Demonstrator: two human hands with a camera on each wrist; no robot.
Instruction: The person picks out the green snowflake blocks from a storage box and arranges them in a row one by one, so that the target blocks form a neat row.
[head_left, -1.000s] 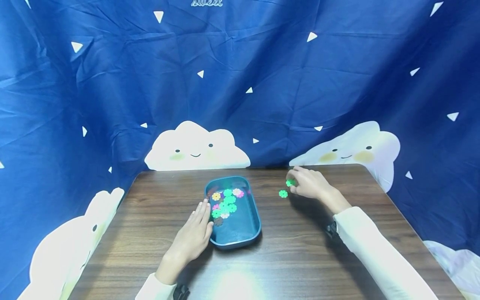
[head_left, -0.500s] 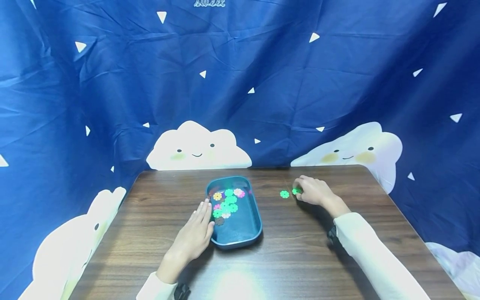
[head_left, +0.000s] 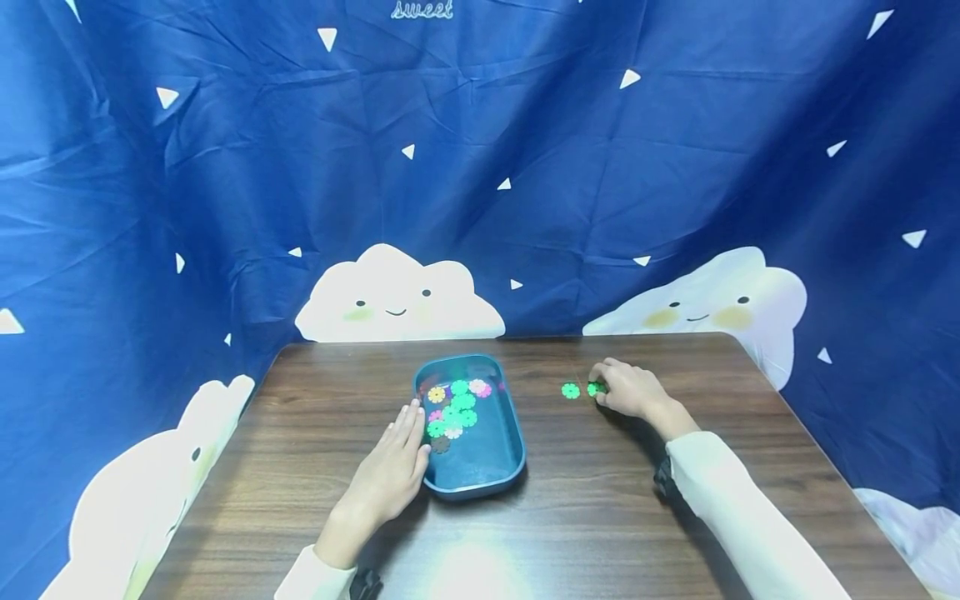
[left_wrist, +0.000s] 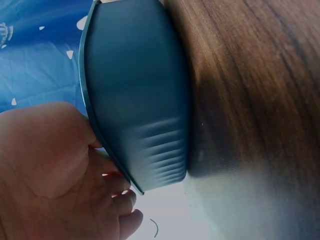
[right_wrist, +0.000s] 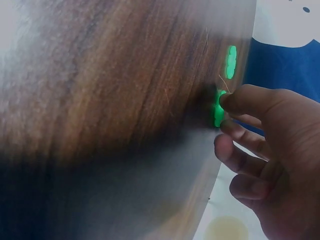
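On my left feed side, the left hand [head_left: 384, 479] lies with straight fingers along the left rim of a blue-green tray [head_left: 483, 454]; its grip is wide, touching the rim without clasping it. I judge the tray light, stiff plastic that could slide if nudged, so the rim is where I'd steady it. Inside, mostly toward its left and far end, flower-shaped discs [head_left: 461, 402] overlap in green, pink, orange, pale and brown; I expect them to be very light and fiddly to separate. Well to the tray's right, a loose green disc [head_left: 571, 391] lies flat on the wood. Just right of that I have the held green disc [right_wrist: 218, 110] under the right hand [head_left: 632, 393], whose grip is narrow, fingertips pinching the disc at its edge. I can't tell whether it bears on the wood. It should be stiff but slick, and so thin that opposite notched edges seem the best hold.

The desk [head_left: 300, 433] is brown, wood-grained and smooth-looking, with glare near its front. Beyond it I see a blue cloth backdrop [head_left: 360, 192] with smiling white clouds [head_left: 397, 325] and small white triangles [head_left: 630, 78].
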